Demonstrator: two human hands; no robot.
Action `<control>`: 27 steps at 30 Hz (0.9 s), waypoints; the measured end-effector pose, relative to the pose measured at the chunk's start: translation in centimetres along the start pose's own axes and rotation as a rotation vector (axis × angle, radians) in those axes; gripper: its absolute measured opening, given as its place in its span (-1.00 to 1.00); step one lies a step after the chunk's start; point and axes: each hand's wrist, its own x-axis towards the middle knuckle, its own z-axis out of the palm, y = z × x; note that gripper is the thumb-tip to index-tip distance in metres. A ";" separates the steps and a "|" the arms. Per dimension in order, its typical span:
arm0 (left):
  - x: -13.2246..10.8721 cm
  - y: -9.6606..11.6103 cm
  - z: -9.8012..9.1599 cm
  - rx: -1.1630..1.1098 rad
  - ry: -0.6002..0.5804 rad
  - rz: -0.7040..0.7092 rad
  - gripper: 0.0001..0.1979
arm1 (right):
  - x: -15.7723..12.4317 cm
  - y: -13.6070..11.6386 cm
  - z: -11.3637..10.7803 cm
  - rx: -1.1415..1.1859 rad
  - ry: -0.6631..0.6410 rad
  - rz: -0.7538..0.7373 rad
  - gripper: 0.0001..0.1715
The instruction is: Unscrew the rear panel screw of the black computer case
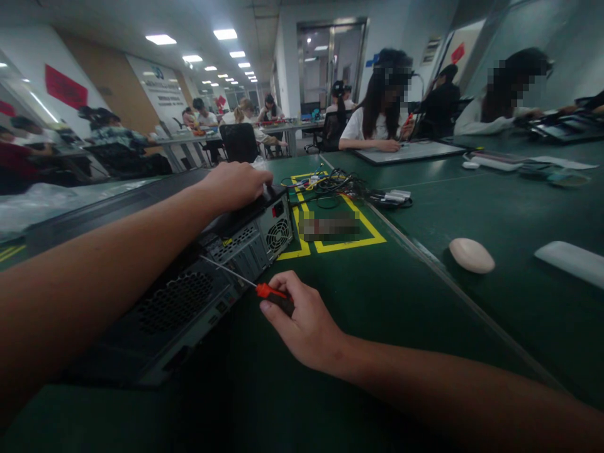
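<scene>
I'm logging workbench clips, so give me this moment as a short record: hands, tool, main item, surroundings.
Left hand: touching the computer case, near its fan end
Right hand: holding the screwdriver by its handle
Tool tip: at the computer case; contact unclear
Computer case: on the green table
Nearby: tangled cables, yellow tape, pale rounded object

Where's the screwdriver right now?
Head view, just left of centre: the screwdriver is held in the right hand, pointing toward the computer case.

Dim overall: ceiling lights (225, 34) glare at 11 o'clock, the tabletop (401, 308) sinks into deep shadow at 7 o'clock, lens distortion tilts the edges, and pixelation masks patches at 1 and 2 o'clock
</scene>
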 end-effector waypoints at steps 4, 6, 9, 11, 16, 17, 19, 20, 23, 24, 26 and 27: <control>0.0 -0.1 0.3 0.018 0.036 0.010 -0.46 | -0.1 0.0 0.0 0.005 0.013 -0.017 -0.90; 0.0 -0.2 0.5 0.018 0.057 0.009 -0.48 | -0.2 0.1 0.1 0.014 0.022 -0.031 -0.90; 0.2 -0.4 0.7 0.008 0.073 0.025 -0.50 | -0.3 0.1 0.1 0.024 0.025 -0.034 -0.90; 0.2 -0.5 0.7 -0.003 0.081 0.035 -0.51 | -0.3 0.1 0.1 0.021 0.024 -0.040 -0.88; 0.1 -0.5 1.0 -0.126 0.137 0.008 -0.53 | -0.2 0.1 0.0 -0.025 0.028 -0.065 -0.78; 0.1 -0.4 1.2 -0.181 0.159 0.004 -0.53 | -0.3 0.1 0.0 -0.034 0.022 -0.059 -0.76; 0.2 -0.3 1.5 -0.313 0.204 0.008 -0.53 | -0.3 0.1 0.1 -0.047 0.005 -0.028 -0.74; 0.3 -0.2 1.7 -0.379 0.216 0.025 -0.52 | -0.4 0.0 0.1 -0.055 0.002 -0.004 -0.76; 0.6 0.0 2.0 -0.497 0.214 0.123 -0.43 | -0.4 -0.1 0.3 -0.079 0.010 0.069 -0.72; 0.7 0.1 2.1 -0.510 0.199 0.153 -0.39 | -0.4 -0.1 0.3 -0.085 0.017 0.081 -0.72; 0.9 0.2 2.1 -0.529 0.147 0.207 -0.32 | -0.4 0.0 0.3 -0.085 0.032 0.082 -0.75; 0.9 0.2 2.0 -0.542 0.119 0.223 -0.29 | -0.3 0.0 0.3 -0.083 0.033 0.076 -0.78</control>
